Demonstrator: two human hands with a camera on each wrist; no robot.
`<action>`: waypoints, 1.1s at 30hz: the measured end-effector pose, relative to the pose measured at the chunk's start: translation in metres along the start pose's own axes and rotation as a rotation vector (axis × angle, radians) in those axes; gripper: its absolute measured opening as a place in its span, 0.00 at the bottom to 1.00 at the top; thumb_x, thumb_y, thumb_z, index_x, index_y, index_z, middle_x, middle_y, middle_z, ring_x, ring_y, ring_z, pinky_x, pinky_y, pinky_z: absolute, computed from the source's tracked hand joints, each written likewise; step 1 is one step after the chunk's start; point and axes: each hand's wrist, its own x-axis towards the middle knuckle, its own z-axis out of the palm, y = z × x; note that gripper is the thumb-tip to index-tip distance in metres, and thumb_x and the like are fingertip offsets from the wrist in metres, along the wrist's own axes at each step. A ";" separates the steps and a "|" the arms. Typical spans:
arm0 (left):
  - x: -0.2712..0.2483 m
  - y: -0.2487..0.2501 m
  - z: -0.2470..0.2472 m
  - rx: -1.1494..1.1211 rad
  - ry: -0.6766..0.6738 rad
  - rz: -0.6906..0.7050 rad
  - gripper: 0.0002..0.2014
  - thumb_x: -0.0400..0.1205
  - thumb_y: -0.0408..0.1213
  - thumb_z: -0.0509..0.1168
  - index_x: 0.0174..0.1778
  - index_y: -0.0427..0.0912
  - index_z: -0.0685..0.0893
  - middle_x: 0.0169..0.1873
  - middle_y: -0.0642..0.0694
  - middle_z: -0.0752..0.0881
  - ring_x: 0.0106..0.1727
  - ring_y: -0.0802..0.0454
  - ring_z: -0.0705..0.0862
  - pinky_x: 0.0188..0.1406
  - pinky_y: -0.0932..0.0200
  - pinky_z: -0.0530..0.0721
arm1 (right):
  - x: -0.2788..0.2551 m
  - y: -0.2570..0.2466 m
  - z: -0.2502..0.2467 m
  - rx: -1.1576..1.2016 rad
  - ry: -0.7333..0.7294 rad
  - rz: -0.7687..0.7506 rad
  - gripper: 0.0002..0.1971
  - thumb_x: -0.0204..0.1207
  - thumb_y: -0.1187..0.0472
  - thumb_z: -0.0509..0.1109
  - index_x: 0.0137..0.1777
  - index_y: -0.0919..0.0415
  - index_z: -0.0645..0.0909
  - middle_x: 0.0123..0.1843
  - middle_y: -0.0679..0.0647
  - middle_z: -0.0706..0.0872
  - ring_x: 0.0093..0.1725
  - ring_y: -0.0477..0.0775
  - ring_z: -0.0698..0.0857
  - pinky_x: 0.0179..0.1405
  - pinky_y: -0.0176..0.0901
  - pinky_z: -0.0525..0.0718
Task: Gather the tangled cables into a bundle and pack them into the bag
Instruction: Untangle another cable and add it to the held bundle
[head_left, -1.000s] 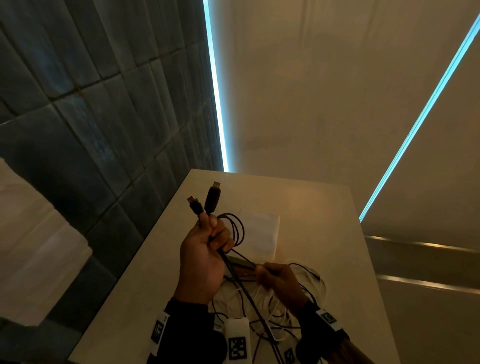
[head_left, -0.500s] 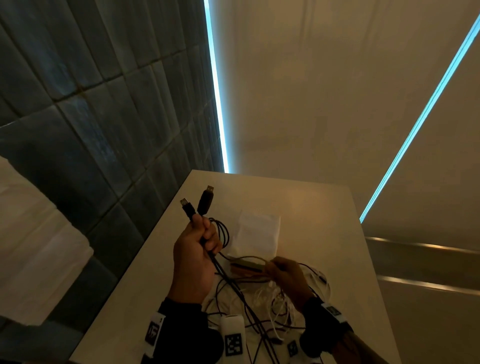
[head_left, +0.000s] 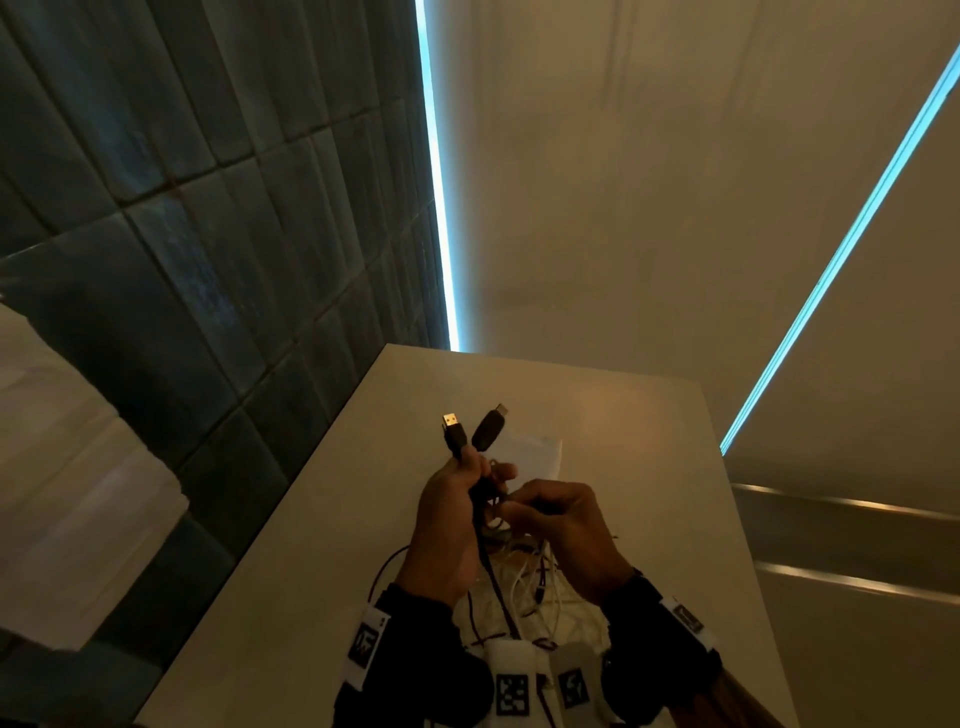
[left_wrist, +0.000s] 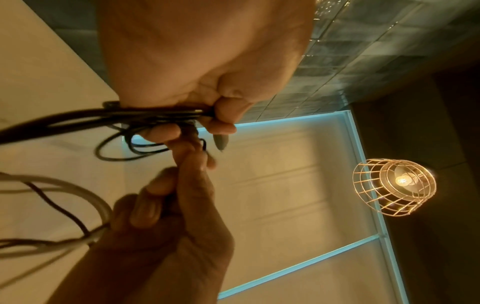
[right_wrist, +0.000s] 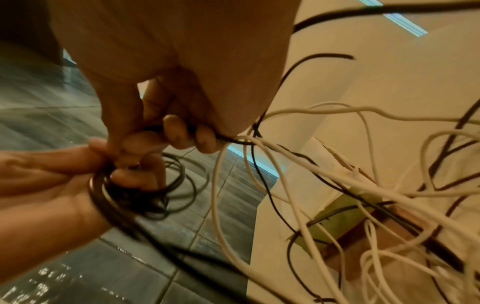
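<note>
Since the earlier frames, the right hand (head_left: 563, 535) has risen from the table and closed in on the left hand (head_left: 449, 519); the two now meet above the cable pile, and the left hand has shifted rightward toward the table's centre line.

Left hand: fingers curled tight around a bunch of thin black cables (right_wrist: 145, 197), held upright. Two black plug ends stand above the fist: a black USB plug with a bright metal tip (head_left: 453, 432) and a longer rounded black connector (head_left: 487, 429) just beside it. Several black loops hang from the underside of this grip.

Right hand: fingers curled, with thumb and fingertips (right_wrist: 179, 133) pinching a black cable strand right against the left hand's fingers. From the right wrist view, thin white cables (right_wrist: 298, 164) and further black strands trail away from this pinch toward the table.

Below and between both wrists, the remaining tangle of white and black cables (head_left: 524, 582) lies on the pale beige table top (head_left: 649, 467). The strands run up from it into both hands.

Beyond the hands, a flat white rectangular pouch (head_left: 535, 452) lies on the table, partly hidden by the raised plugs and fingers. Whether its mouth stands open cannot be told.

Dark blue-grey wall tiles (head_left: 208, 260) border the table on the left. A wire-cage pendant lamp (left_wrist: 393, 187) glows in the left wrist view.
</note>
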 end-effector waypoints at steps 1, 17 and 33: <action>-0.001 0.000 0.001 -0.038 -0.003 0.019 0.19 0.88 0.44 0.53 0.33 0.40 0.74 0.31 0.43 0.81 0.33 0.48 0.76 0.34 0.55 0.71 | -0.001 0.001 0.000 0.014 -0.022 0.021 0.07 0.73 0.77 0.71 0.37 0.69 0.87 0.28 0.50 0.89 0.30 0.44 0.86 0.32 0.32 0.82; -0.003 0.024 -0.026 -0.338 -0.041 0.226 0.18 0.89 0.40 0.50 0.33 0.42 0.71 0.21 0.53 0.64 0.20 0.59 0.60 0.19 0.64 0.61 | -0.021 0.099 -0.038 -0.200 0.041 0.102 0.25 0.72 0.43 0.70 0.32 0.68 0.86 0.24 0.50 0.78 0.27 0.47 0.73 0.30 0.37 0.72; -0.004 0.003 -0.037 -0.074 0.099 0.083 0.17 0.90 0.40 0.51 0.35 0.40 0.72 0.25 0.46 0.72 0.22 0.54 0.68 0.19 0.62 0.65 | 0.003 0.086 -0.026 -0.317 0.274 0.114 0.08 0.76 0.64 0.72 0.36 0.64 0.85 0.29 0.56 0.84 0.29 0.44 0.78 0.30 0.37 0.75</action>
